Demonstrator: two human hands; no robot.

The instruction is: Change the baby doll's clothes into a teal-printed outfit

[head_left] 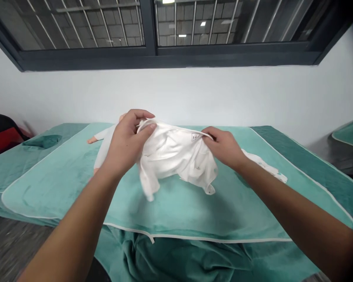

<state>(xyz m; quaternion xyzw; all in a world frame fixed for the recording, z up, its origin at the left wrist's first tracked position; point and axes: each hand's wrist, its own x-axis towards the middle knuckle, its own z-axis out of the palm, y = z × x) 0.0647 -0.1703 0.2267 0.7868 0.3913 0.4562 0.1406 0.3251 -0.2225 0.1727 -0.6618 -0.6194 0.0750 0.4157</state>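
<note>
Head view — doll (104,143) half-hidden behind garment (176,156)

I saw my left hand (126,143) and right hand (223,147) pinching a white baby garment (176,156) stretched between their fingers (145,131), above the teal bed (194,211).

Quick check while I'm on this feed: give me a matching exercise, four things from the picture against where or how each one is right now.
Things:
1. white garment
2. doll
3. dark green cloth
4. red and black object

States:
A. at the far left edge, beside the bed
B. bunched at the bed's far left corner
C. held up by both hands
D. lying on the teal mat behind the left hand

Pairs: 1-C, 2-D, 3-B, 4-A. The right hand grips the garment's other side.
</note>
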